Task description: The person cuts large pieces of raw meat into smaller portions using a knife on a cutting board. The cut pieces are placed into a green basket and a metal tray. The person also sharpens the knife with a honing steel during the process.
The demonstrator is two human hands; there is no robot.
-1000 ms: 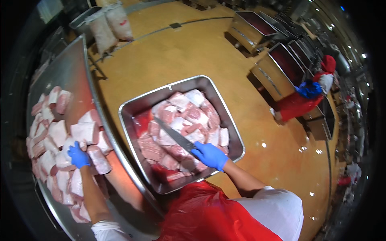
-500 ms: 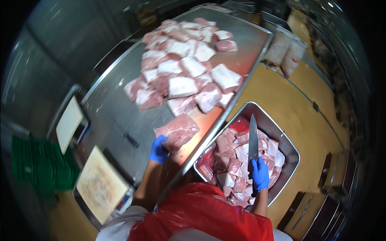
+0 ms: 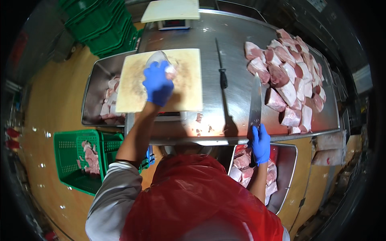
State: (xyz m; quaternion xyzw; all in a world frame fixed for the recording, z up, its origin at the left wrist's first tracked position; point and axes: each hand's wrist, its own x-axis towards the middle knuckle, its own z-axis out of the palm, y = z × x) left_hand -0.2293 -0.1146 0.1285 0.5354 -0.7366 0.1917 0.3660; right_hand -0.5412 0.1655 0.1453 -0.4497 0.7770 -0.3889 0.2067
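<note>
The steel table (image 3: 237,96) fills the space before me, its near edge running crosswise just beyond my apron. A heap of meat blocks (image 3: 297,78) crowds its right end; between heap and board lies a broad bare stretch. Below the near edge, at right, sits a metal tub (image 3: 286,160) of cut meat. The pale cutting board (image 3: 187,82) overhangs the table's left end. My right fist is closed round the knife (image 3: 255,104), handle above the tub, long axis pointing away from me, tip beside the heap. My left hand (image 3: 158,83) grips a piece of meat (image 3: 157,57) over the board, its pale end away from me; I cannot tell whether it touches.
</note>
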